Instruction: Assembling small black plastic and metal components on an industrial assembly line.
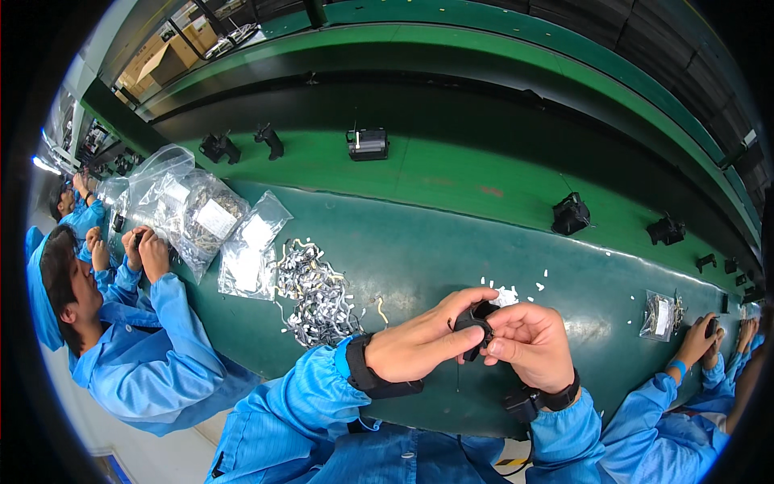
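Over the near edge of the green table, my left hand [419, 343] grips a small black plastic part [470, 323] between thumb and fingers. My right hand [532, 345] meets it from the other side, its thumb and forefinger pinched at the part's right edge. Whether a smaller piece sits in that pinch is hidden. Just beyond the hands lies a small heap of white bits [506, 296], with a few scattered to its right. To the left of my left hand is a pile of short wires with white ends [316, 297], and one yellowish wire [381, 311] lies apart from it.
Clear plastic bags [211, 218] with labels lie at the left, and a smaller bag [659, 315] at the right. Black devices [368, 144] stand spaced along the bright green strip [451, 173] behind the table. Co-workers in blue sit at left [145, 347] and right [669, 427].
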`<state>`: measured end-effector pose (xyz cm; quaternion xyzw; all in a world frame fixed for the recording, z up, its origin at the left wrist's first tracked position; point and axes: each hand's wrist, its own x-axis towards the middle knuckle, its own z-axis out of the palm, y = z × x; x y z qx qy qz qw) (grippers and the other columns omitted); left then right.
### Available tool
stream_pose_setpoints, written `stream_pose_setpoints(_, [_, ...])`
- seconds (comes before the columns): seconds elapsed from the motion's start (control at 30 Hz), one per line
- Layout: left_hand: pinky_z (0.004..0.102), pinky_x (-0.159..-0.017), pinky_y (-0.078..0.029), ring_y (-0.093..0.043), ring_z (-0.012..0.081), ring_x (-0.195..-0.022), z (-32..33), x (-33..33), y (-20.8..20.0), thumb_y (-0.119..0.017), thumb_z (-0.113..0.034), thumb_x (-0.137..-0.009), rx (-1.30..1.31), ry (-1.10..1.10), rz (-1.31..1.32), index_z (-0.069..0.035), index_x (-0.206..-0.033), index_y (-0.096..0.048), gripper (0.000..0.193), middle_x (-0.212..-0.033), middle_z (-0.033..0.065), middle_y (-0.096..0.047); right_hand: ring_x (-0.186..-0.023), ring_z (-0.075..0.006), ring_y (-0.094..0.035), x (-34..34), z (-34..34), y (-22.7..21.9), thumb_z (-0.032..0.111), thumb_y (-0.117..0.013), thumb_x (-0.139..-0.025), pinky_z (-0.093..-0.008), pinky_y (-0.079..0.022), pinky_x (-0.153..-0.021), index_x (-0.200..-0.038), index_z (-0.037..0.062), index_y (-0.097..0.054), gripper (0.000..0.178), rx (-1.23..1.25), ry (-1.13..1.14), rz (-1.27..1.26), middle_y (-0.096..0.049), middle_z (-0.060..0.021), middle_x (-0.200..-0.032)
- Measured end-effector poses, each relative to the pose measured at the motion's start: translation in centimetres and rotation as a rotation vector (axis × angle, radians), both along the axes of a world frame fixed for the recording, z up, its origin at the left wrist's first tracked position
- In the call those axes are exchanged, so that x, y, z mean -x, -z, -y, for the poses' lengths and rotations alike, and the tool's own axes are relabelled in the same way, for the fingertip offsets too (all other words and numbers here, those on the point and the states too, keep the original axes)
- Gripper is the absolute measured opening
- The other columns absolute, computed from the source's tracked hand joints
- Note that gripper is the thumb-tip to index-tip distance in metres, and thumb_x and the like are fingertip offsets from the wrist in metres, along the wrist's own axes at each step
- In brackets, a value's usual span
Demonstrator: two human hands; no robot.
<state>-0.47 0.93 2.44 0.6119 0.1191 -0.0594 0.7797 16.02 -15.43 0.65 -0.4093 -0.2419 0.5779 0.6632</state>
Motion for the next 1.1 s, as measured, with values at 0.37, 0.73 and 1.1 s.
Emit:
stream_pose_setpoints(0.37, [0.0343,-0.096,-0.048,-0.058,0.0212,-0.107,-0.1,0.1,0.5,-0.051,-0.016,-0.101,-0.164,-0.002,0.094,0.0,-0.156,-0.031,0.061,-0.142,0.0176,-0.043,-0.093,-0.0226,-0.075,-0.7,0.1,-0.5,-0.008,-0.076,-0.089,-0.0332,-0.063,-0.079,-0.119,-0.0069,-0.065,0.032,0.017,-0.105,-0.046,-0.074,-0.0178,-0.105])
stream_pose_setpoints(0.73, [0.0369,-0.111,-0.04,-0.049,0.0288,-0.133,0.2,0.3,0.4,-0.055,-0.014,-0.1,-0.211,0.0,0.155,0.001,-0.157,-0.028,0.065,-0.148,0.0201,-0.043,-0.093,-0.0222,-0.075,-0.4,0.0,0.2,-0.01,-0.076,-0.089,-0.0329,-0.063,-0.079,-0.117,-0.0056,-0.064,0.031,-0.011,-0.117,-0.08,-0.074,-0.0173,-0.105])
stream_pose_setpoints(1.1, [0.0357,-0.098,-0.047,-0.06,0.0228,-0.109,0.4,-0.1,0.2,-0.056,-0.015,-0.102,-0.198,-0.061,0.126,0.001,-0.15,-0.035,0.055,-0.12,0.0153,-0.059,-0.09,-0.0207,-0.075,0.1,0.1,-0.2,-0.001,-0.074,-0.094,-0.0316,-0.063,-0.075,-0.115,-0.0047,-0.064,0.023,0.004,-0.056,-0.046,-0.074,-0.0162,-0.102])
